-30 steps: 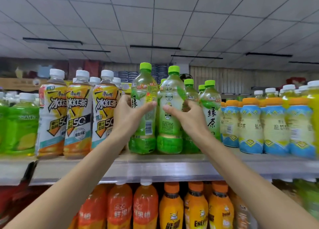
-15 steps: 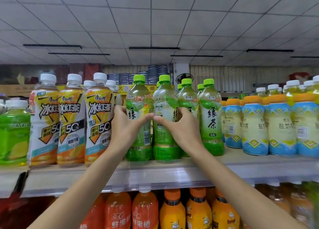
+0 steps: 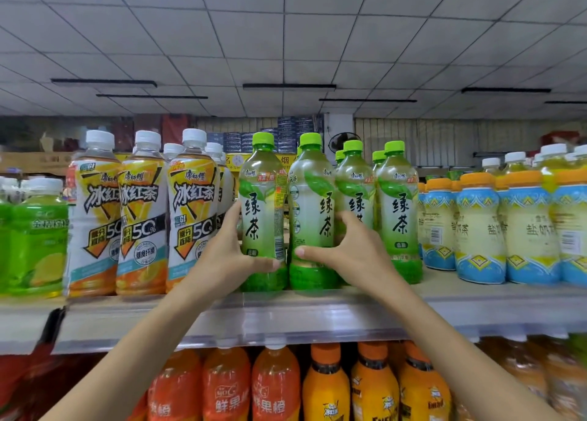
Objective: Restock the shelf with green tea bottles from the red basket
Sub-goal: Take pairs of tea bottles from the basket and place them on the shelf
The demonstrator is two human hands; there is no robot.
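Bottles (image 3: pixel 263 211) and (image 3: pixel 313 214) now stand upright on the shelf (image 3: pixel 286 319), labels turned outward, my left hand (image 3: pixel 228 258) and right hand (image 3: pixel 352 252) each still wrapped around one.

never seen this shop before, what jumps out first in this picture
Two hands meet at centre: the left hand wraps one green tea bottle, the right hand the green tea bottle beside it, both standing at the front edge of the shelf. Yellow iced tea bottles stand to their left, blue-labelled bottles to the right, orange bottles below.
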